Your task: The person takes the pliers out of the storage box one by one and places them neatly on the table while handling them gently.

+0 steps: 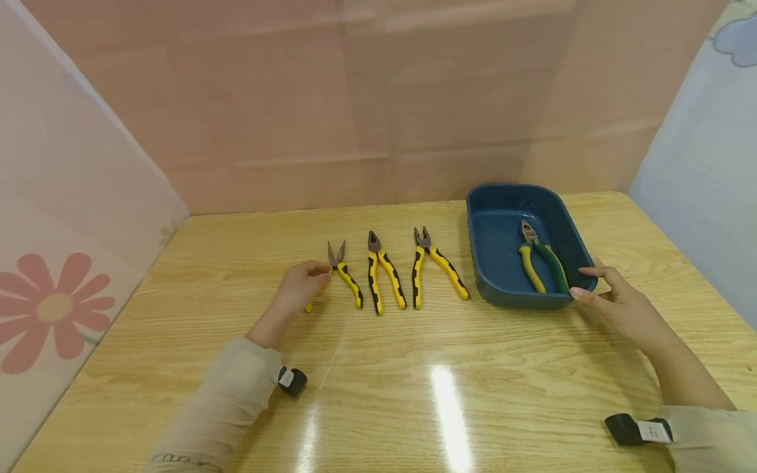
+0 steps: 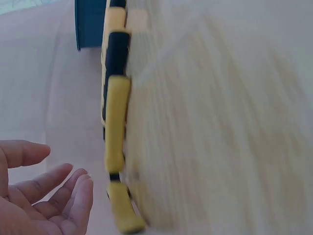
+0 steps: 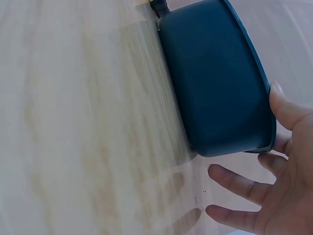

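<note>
My left hand (image 1: 303, 286) is over the left handle of the needle-nose pliers (image 1: 350, 284), partly hiding it. In the left wrist view, that hand's loosely bent fingers (image 2: 80, 198) are apart from the yellow handle (image 2: 117, 122), with nothing between them and the thumb. My right hand (image 1: 621, 305) holds the near right corner of a blue plastic tray (image 1: 532, 301), thumb and index finger at the rim. In the right wrist view, its other fingers (image 3: 239, 186) spread beside the tray wall (image 3: 220, 88). Inside the tray lie green-and-yellow pliers (image 1: 552, 266).
Two more yellow-and-black pliers, one in the middle (image 1: 387, 272) and one to the right (image 1: 440, 263), lie with handles spread between the left hand and the tray. A pinkish cloth wall (image 1: 367, 105) stands behind the wooden table (image 1: 384, 381).
</note>
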Tool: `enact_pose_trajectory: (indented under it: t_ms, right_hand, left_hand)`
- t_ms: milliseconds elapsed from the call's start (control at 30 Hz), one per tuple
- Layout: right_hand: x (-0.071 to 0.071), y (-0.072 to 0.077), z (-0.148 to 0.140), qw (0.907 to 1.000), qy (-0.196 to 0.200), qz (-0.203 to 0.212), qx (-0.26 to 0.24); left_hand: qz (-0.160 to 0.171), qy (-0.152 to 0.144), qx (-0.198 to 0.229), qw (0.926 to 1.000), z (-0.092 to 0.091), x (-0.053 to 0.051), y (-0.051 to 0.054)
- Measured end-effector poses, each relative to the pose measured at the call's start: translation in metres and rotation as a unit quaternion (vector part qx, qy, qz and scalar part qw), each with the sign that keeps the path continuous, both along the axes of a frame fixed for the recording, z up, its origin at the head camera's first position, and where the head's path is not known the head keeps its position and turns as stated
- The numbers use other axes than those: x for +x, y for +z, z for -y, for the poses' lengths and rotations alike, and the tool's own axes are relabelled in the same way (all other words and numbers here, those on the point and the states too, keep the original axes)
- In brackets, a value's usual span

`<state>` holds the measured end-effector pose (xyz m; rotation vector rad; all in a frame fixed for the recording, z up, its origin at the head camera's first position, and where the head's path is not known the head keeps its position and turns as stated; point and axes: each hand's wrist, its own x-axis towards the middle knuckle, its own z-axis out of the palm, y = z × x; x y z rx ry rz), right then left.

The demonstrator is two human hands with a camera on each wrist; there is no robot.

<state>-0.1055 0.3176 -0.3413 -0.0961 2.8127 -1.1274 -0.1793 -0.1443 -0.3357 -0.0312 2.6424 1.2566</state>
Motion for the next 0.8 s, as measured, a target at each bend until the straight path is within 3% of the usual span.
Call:
enact_pose_trajectory:
  t_ms: [233,367,500,700,800]
  right_hand:
    - [0.0,-0.002,0.0,1.0,0.002,-0.004,-0.001]
    - [0.001,-0.003,0.001,1.0,0.003,-0.007,-0.003]
    - [0.001,-0.003,0.001,1.0,0.003,-0.008,-0.004]
    - [0.001,-0.003,0.0,1.0,0.004,-0.007,0.0]
    - [0.0,-0.003,-0.001,1.0,0.004,-0.005,0.003]
  left_hand:
    - [-0.018,-0.05,0.038,0.9979,-0.023,-0.001,0.003]
    - [-0.011,-0.071,0.065,0.9953,-0.034,0.0,0.001]
    - [0.003,-0.076,0.093,0.9928,-0.041,0.001,-0.002]
    - [0.014,-0.085,0.167,0.9822,-0.051,0.002,-0.002]
    - [0.017,-0.091,0.176,0.98,-0.059,0.001,-0.001]
